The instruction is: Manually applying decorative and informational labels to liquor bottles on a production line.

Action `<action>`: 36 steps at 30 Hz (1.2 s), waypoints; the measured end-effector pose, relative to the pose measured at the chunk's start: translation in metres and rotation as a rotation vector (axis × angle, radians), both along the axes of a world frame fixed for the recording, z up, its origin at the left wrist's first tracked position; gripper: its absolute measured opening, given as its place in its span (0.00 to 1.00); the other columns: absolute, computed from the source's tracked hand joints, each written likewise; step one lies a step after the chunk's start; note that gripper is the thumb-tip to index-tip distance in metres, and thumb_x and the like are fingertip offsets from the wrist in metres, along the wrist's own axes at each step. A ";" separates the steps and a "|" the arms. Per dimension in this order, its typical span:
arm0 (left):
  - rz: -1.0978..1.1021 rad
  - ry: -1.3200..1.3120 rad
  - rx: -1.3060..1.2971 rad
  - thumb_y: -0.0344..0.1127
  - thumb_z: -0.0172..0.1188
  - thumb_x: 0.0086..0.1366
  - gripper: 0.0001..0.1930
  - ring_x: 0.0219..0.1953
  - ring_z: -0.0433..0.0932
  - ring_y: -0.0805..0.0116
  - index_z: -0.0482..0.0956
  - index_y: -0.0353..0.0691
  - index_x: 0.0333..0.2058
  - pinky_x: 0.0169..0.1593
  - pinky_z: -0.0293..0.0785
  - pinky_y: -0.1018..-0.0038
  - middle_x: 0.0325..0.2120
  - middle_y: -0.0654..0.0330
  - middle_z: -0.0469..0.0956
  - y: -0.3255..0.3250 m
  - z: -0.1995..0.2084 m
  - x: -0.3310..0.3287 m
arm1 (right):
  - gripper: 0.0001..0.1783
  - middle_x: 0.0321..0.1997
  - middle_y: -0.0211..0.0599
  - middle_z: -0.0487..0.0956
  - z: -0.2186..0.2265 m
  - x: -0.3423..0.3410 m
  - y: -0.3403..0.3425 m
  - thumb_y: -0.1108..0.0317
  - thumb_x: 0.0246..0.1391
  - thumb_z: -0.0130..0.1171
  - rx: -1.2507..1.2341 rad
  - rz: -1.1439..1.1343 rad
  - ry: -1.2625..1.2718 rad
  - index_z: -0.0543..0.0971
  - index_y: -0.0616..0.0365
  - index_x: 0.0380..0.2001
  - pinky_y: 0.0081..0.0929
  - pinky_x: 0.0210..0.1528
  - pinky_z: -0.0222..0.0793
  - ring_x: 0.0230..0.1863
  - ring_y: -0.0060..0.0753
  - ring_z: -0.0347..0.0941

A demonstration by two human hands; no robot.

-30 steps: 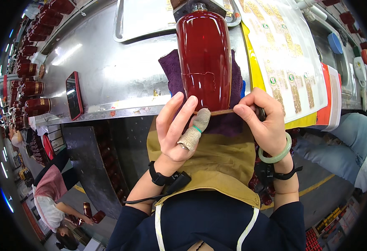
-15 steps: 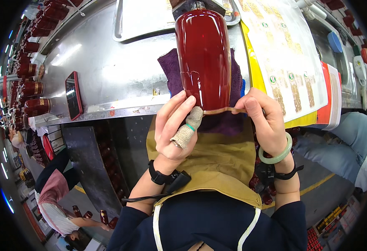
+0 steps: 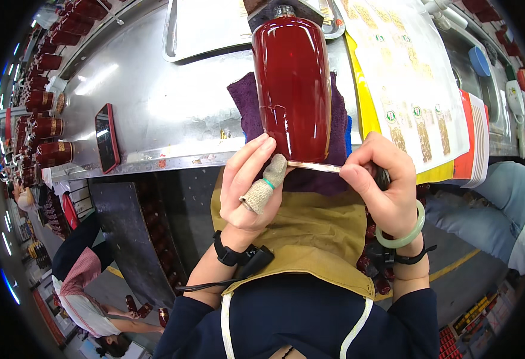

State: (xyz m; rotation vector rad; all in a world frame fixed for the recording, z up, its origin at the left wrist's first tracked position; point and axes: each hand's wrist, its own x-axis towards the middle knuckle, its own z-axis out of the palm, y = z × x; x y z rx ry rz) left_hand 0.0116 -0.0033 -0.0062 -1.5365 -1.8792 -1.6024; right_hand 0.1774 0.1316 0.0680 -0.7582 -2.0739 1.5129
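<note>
A large glossy dark-red glass bottle [image 3: 292, 90] lies with its neck away from me and its base toward me, over a purple cloth [image 3: 244, 96]. My left hand [image 3: 253, 185] grips the base's left edge, fingertips on its side. A knitted cover with a green band [image 3: 269, 182] is on the thumb, whose tip touches one end of a thin, narrow strip [image 3: 313, 166]. That strip runs along the base edge to my right hand [image 3: 388, 179], which pinches its other end between thumb and forefinger. Something dark [image 3: 382, 176], perhaps a handle, shows within my right hand's curled fingers.
A metal tray [image 3: 170, 42] holds a white sheet at the back. Sheets of gold decals [image 3: 421, 113] lie on the right. A phone [image 3: 107, 137] rests on the left of the metal table, beside rows of red bottles [image 3: 53, 152]. Another person [image 3: 89, 293] handles bottles at lower left.
My right hand has shifted slightly right and down, and the strip, bowed before, now runs straight and slopes a little downward. My left hand has barely moved. The other person's arms have shifted.
</note>
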 end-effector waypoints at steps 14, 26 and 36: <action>-0.013 0.286 -0.087 0.24 0.70 0.52 0.07 0.56 0.78 0.44 0.86 0.33 0.31 0.54 0.82 0.57 0.50 0.51 0.84 0.003 0.014 0.003 | 0.09 0.23 0.30 0.71 -0.026 -0.003 0.003 0.69 0.56 0.70 0.066 -0.086 -0.086 0.81 0.61 0.27 0.25 0.27 0.57 0.23 0.23 0.62; -0.010 0.126 -0.042 0.13 0.68 0.52 0.14 0.54 0.81 0.47 0.83 0.24 0.40 0.53 0.87 0.63 0.49 0.48 0.83 0.002 0.004 -0.002 | 0.09 0.24 0.30 0.73 -0.021 -0.008 0.001 0.70 0.56 0.70 0.031 -0.078 -0.044 0.80 0.62 0.27 0.25 0.28 0.59 0.24 0.24 0.63; -0.056 0.269 -0.130 0.16 0.73 0.50 0.23 0.53 0.81 0.45 0.82 0.23 0.47 0.55 0.84 0.61 0.49 0.47 0.82 0.008 0.028 0.001 | 0.09 0.24 0.31 0.72 -0.026 -0.008 0.001 0.70 0.56 0.70 0.055 -0.080 -0.062 0.81 0.63 0.27 0.25 0.28 0.59 0.24 0.24 0.64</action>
